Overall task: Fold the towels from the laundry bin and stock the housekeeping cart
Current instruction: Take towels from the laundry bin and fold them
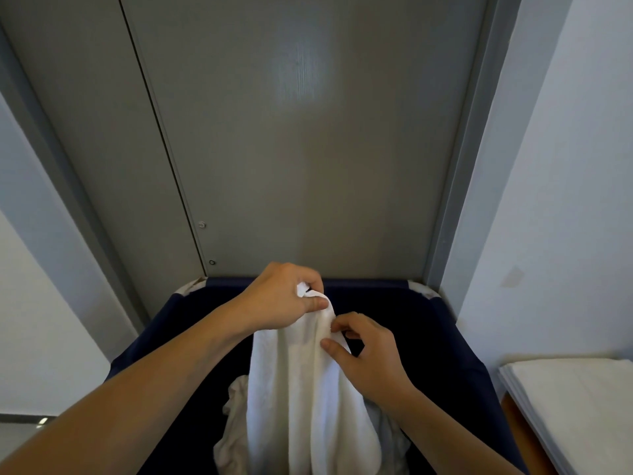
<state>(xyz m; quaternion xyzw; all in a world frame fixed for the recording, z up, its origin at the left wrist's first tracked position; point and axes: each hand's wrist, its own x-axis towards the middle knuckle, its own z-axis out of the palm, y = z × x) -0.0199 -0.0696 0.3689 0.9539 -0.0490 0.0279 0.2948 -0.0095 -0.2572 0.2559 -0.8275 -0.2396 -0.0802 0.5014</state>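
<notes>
White terry cloth hangs between our hands: the towel [301, 389] drops from our grip into the navy fabric laundry bin [428, 330] below, where more crumpled white linen [233, 437] lies at the left. Our left hand [284, 299] bunches the towel's top corner in curled fingers. Just beside it, our right hand [366, 354] pinches the towel's edge between thumb and fingertips. Behind the bin stands a grey door [308, 149]. At the far right, folded white towels [575, 402] lie stacked.

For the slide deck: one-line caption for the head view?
Left hand and right hand pinch a white towel above the navy laundry bin.
</notes>
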